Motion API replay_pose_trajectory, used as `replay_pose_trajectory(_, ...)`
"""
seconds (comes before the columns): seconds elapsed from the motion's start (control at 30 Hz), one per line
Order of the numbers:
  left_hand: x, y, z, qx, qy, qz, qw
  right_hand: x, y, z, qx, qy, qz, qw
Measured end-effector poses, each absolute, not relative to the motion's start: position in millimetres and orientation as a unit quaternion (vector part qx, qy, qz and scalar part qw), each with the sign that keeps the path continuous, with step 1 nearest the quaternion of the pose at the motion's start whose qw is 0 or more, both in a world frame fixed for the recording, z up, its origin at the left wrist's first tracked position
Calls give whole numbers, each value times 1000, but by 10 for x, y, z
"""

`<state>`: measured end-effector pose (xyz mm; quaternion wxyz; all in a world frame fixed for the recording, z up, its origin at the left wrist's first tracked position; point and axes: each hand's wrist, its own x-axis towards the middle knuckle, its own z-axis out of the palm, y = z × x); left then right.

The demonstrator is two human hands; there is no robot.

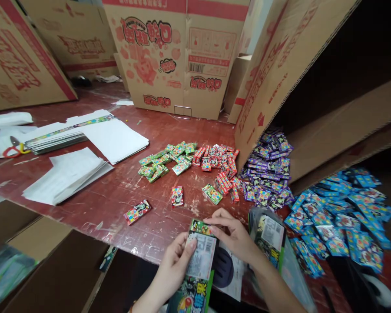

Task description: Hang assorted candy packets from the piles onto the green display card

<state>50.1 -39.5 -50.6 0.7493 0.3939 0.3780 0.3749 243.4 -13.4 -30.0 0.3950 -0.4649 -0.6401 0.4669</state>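
My left hand (pixel 176 261) grips a green printed candy bag (pixel 200 256) with a white label on its upper part, thumb across the front. My right hand (pixel 232 232) is closed at the bag's top corner, its fingertips on the green edge. Beyond the hands, a single red candy packet (pixel 177 196) and another red packet (pixel 137 211) lie on the table, with a green candy packet (pixel 212 194) to their right. Close by my right forearm, more green candy bags (pixel 270 238) lie in a clear plastic wrapper.
Piles of green packets (pixel 167 160), red packets (pixel 217 157), purple packets (pixel 269 169) and blue packets (pixel 340 217) lie across the red table (pixel 117 191). Paper stacks (pixel 65 174) and scissors (pixel 16 148) are at left. Cardboard boxes (pixel 179 61) stand behind; an open carton (pixel 289 61) rises at right.
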Motion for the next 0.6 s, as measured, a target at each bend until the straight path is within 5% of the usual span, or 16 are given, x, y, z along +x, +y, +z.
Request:
replay_pose_trajectory(0.3,211,-464,-565,491,462,418,609,1907,-382,-638,-440,-497,592,456)
replay_pose_trajectory(0.6,170,-518,-636,546,494,405,542,1855,-369,-550,-449,-564,557,412)
